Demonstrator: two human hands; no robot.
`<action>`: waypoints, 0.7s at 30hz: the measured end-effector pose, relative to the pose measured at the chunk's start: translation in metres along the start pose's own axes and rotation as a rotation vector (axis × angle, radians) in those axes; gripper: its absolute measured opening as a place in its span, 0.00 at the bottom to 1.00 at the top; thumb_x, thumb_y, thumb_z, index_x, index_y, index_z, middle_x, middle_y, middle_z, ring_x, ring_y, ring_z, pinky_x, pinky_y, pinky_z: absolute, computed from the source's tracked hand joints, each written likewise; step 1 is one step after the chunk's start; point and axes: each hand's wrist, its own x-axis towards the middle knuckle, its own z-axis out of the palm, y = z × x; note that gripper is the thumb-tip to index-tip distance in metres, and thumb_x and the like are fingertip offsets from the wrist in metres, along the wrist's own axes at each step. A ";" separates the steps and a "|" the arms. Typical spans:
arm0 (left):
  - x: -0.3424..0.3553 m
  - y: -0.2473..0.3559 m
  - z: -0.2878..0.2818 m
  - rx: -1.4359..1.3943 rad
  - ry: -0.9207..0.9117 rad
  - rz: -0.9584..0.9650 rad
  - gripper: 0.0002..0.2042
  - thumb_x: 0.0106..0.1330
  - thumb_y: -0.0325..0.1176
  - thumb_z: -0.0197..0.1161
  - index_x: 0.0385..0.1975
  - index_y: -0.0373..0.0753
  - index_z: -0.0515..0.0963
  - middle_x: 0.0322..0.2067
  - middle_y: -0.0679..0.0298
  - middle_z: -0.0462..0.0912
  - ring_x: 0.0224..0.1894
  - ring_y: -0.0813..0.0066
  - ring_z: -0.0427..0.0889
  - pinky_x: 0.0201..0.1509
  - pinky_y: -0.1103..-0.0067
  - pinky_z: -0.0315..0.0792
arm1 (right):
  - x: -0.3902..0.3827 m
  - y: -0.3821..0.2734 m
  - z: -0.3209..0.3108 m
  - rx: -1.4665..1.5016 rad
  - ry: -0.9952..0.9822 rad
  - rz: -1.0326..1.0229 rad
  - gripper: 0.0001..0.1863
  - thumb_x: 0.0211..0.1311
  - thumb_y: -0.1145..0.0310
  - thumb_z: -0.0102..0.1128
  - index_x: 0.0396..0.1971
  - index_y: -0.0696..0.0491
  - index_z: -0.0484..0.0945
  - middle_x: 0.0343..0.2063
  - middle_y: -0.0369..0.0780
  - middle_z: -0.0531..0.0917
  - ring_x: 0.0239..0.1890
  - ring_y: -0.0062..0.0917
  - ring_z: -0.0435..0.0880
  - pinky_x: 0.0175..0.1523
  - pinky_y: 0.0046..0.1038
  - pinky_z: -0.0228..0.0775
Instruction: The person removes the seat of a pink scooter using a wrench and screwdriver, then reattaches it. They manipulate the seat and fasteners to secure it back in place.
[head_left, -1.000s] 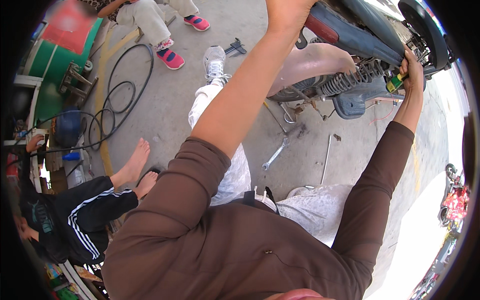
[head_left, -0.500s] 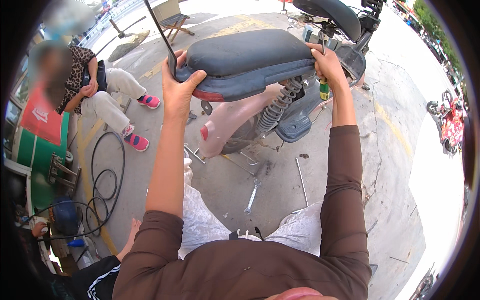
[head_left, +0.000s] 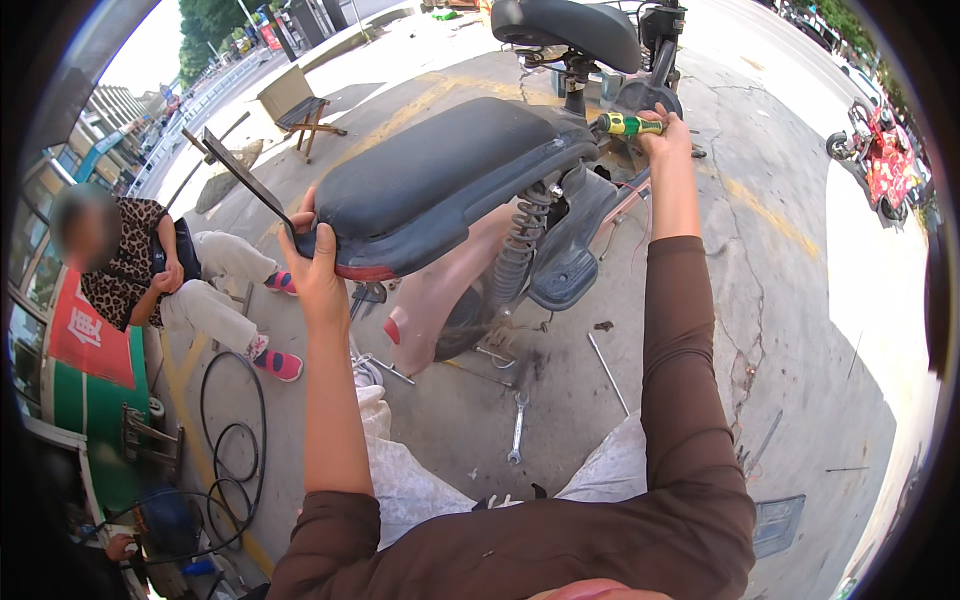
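A long black padded rear seat (head_left: pixel 430 165) with a red reflector at its back end sits on a pink electric scooter body (head_left: pixel 440 290). My left hand (head_left: pixel 315 255) grips the back end of the seat, thumb on top, beside a dark metal bracket (head_left: pixel 240 175). At the seat's front end, my right hand (head_left: pixel 668 138) is closed round a screwdriver (head_left: pixel 620 124) with a green and yellow handle. Its blade is hidden. Below the seat a coil spring shock absorber (head_left: pixel 522 240) is exposed. The black front saddle (head_left: pixel 575 28) stands further ahead.
A combination wrench (head_left: pixel 518 428) and a long metal rod (head_left: pixel 607 372) lie on the concrete between my legs. A black hose (head_left: pixel 262 430) coils at left, near a seated person (head_left: pixel 165 270). A folding stool (head_left: pixel 305 115) stands far left; a red scooter (head_left: pixel 890 165) is at right.
The seat's back end has shifted left and down in view with my left hand. My right hand has moved up and forward, and the screwdriver has turned from upright to nearly level.
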 end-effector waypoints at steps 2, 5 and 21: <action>0.000 0.003 0.006 -0.001 -0.023 0.000 0.13 0.68 0.31 0.59 0.45 0.38 0.62 0.64 0.51 0.63 0.63 0.65 0.64 0.68 0.69 0.57 | 0.001 0.010 0.018 0.090 0.082 -0.167 0.14 0.74 0.62 0.36 0.39 0.57 0.67 0.17 0.34 0.63 0.19 0.24 0.64 0.28 0.33 0.67; 0.002 -0.002 0.005 0.058 -0.060 0.022 0.12 0.70 0.35 0.56 0.47 0.38 0.65 0.64 0.54 0.63 0.62 0.69 0.65 0.66 0.72 0.59 | 0.017 0.074 0.023 -0.266 -0.042 -0.178 0.13 0.73 0.64 0.38 0.41 0.61 0.65 0.24 0.43 0.69 0.20 0.33 0.71 0.30 0.40 0.72; 0.000 0.004 -0.007 0.102 -0.057 -0.005 0.19 0.63 0.40 0.65 0.45 0.39 0.64 0.65 0.47 0.61 0.65 0.61 0.63 0.69 0.67 0.56 | 0.021 0.080 0.038 -0.210 0.061 -0.055 0.11 0.71 0.76 0.36 0.47 0.63 0.67 0.22 0.39 0.64 0.18 0.24 0.63 0.24 0.30 0.66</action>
